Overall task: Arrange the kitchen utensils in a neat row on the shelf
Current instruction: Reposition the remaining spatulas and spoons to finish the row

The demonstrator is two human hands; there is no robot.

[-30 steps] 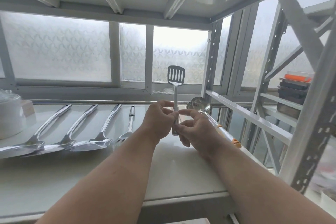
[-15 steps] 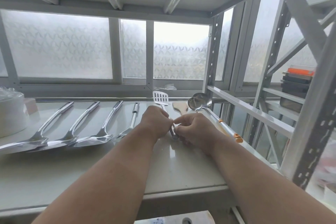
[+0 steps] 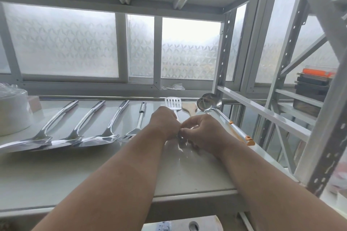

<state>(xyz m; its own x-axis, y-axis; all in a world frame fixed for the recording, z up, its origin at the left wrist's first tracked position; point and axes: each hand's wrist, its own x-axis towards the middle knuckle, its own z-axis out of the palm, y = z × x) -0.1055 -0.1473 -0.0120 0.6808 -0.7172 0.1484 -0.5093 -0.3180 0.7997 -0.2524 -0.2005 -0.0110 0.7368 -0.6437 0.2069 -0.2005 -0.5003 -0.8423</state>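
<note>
1. Hands meet over the handle of the slotted spatula (image 3: 173,103); the left hand (image 3: 163,124) curls its fingers around the handle, and the right hand (image 3: 201,131) seems to pinch the lower end, though that end is hidden between them.
2. The spatula lies flat on the shelf (image 3: 56,170), with its head toward the window.
3. Left of it, four steel utensils lie in a row: three big spoons (image 3: 62,127) and a fork (image 3: 138,124).
4. Right of it are a wooden spoon (image 3: 190,109) and a ladle (image 3: 208,102) with orange handle parts.
</note>
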